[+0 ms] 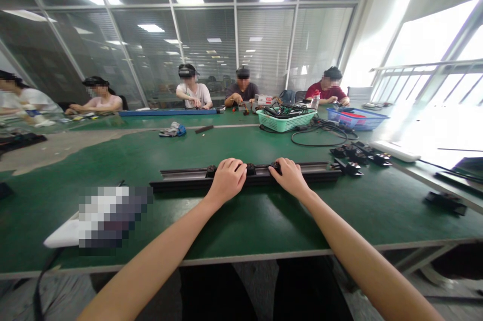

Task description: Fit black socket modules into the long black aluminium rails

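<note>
A long black metal channel [181,176] lies crosswise on the green table in front of me, its open side up. Small black fittings [211,171] sit inside it at several places. My left hand [228,178] is closed over the middle of the channel, fingers curled down into it, between two of these fittings. My right hand [290,177] is further along to the right, thumb and fingers closed round another small black fitting [275,165] in the channel. Much of that fitting is hidden by the fingers.
Loose black fittings [352,155] lie right of the channel. Behind stand a green basket [285,122] of cables and a blue basket [358,119]. A blurred white-and-dark object [64,233] lies at left. People sit across the table [121,152].
</note>
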Motion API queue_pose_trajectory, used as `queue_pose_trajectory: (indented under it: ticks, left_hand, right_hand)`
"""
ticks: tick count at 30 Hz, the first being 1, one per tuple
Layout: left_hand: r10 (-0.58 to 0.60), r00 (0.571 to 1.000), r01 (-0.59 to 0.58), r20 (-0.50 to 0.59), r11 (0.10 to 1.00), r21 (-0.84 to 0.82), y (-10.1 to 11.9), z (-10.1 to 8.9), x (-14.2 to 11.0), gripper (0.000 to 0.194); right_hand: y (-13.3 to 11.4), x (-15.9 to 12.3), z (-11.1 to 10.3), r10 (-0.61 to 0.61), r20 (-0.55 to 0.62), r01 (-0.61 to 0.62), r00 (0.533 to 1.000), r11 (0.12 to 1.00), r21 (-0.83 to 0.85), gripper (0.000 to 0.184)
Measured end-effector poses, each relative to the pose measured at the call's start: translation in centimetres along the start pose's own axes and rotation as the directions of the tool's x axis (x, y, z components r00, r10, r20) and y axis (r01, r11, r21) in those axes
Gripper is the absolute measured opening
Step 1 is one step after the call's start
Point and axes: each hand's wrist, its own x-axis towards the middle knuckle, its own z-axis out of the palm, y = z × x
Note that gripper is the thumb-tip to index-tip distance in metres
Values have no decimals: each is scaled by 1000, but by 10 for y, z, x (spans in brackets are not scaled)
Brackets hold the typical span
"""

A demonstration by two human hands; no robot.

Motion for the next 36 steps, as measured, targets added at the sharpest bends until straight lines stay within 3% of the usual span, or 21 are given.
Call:
queue_pose_trajectory:
  ticks: [10, 16, 36]
  left_hand:
    - [39, 999, -39, -15, 999, -14, 2, 0, 2, 28]
    - [32, 999, -33, -8, 999, -15, 2, 1, 1, 29]
    - [17, 1000, -17, -1, 1000, 2, 5, -1, 3, 29]
  right_hand:
    - [-3, 0, -6, 148, 21, -147, 989, 989, -31, 41]
    - [-7, -2, -8, 136, 63, -132, 989, 989, -65, 41]
    - [-11, -5, -10, 86, 37, -85, 996, 995, -48, 39]
